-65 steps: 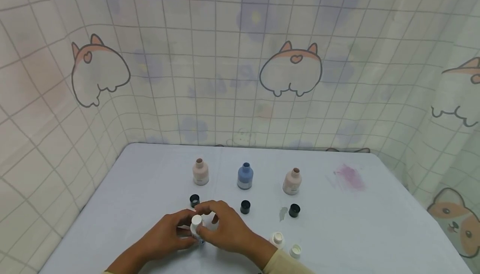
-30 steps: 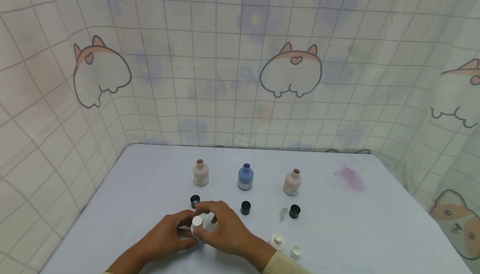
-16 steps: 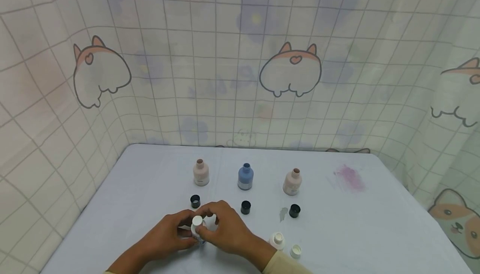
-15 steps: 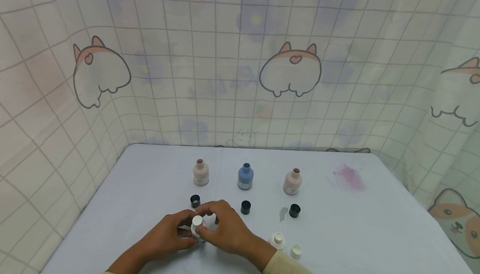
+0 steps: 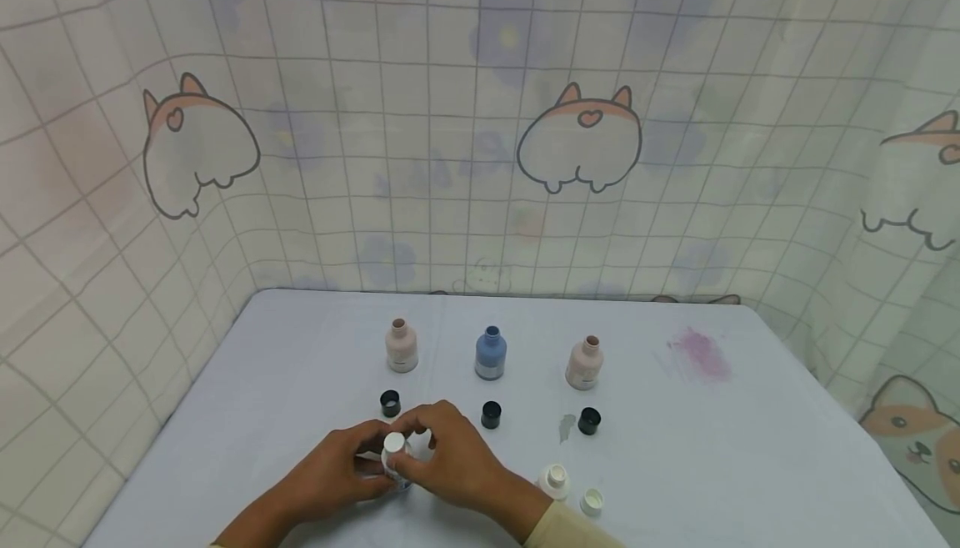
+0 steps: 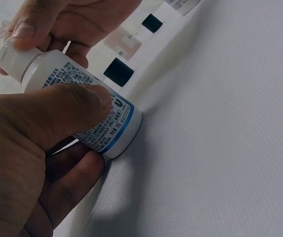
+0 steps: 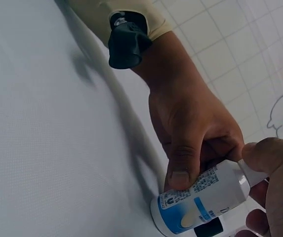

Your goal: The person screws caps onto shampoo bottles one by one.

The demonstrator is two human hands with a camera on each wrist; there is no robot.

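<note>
A small white bottle [image 6: 124,129] with a blue-banded, printed label stands near the table's front, left of centre. My left hand [image 5: 333,466] grips its body, thumb across the label in both wrist views. My right hand [image 5: 459,463] pinches the white cap [image 5: 394,443] on its neck between thumb and fingers. In the left wrist view the bottle's base is right at the white cloth. Beyond the right forearm stands an uncapped white bottle [image 5: 556,480], partly hidden by the arm, with a loose white cap [image 5: 592,501] beside it.
Farther back stand an uncapped pale pink bottle [image 5: 402,349], a blue bottle [image 5: 491,358] and a second pink bottle [image 5: 584,366]. Before them lie black caps: left [image 5: 390,403], middle [image 5: 491,414] and right [image 5: 589,421]. A pink stain [image 5: 701,354] marks the white tablecloth [image 5: 735,448].
Both hands stay on the white bottle, one at the body and one at the cap, with only slight finger shifts. The other bottles and caps stay put.
</note>
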